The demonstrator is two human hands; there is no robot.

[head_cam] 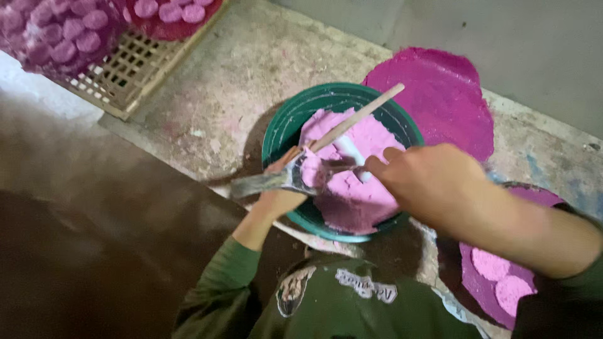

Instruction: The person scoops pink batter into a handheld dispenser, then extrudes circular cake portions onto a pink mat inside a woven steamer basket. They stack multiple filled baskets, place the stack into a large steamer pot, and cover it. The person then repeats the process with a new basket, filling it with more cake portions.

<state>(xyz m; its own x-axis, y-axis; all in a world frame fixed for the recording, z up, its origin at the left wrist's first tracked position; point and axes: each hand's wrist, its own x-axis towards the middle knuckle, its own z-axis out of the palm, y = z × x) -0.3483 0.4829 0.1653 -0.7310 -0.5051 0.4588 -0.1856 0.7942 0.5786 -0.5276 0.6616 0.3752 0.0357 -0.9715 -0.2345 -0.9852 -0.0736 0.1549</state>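
Damp-looking pink powder [352, 188] heaped in a green bowl [282, 125] on the rough concrete counter [226, 81] — soft, crumbly stuff by the look of it, likely to hold a shape when pressed and to break apart if pinched or dropped. Better scooped or packed than gripped; for moving the lot, best taken by the stiff rim of the bowl, probably fairly heavy when this full. Left hand [276, 198] at the near rim, grip curled shut around the neck of a trowel [295, 169], the wooden handle slanting up and away over the bowl, the metal blade sticking out to the left past the rim. Likely light and rigid, easy to steer from that hold near the blade. Right hand [427, 179] reaching in from the right, knuckles up, fingers dipped toward the middle of the heap beside a pale whitish piece [348, 150]; closed on it or merely resting against it — cannot tell, fingertips hidden by motion blur. Powder thus directly under and between both hands, touching the right fingers, just beside the trowel neck. Beyond the bowl, a flat magenta patch [440, 94] spread on the counter. At lower right, round pink cakes [502, 279] on a dark pink sheet, probably fragile. At upper left, a slatted crate [125, 75] bearing more of them.
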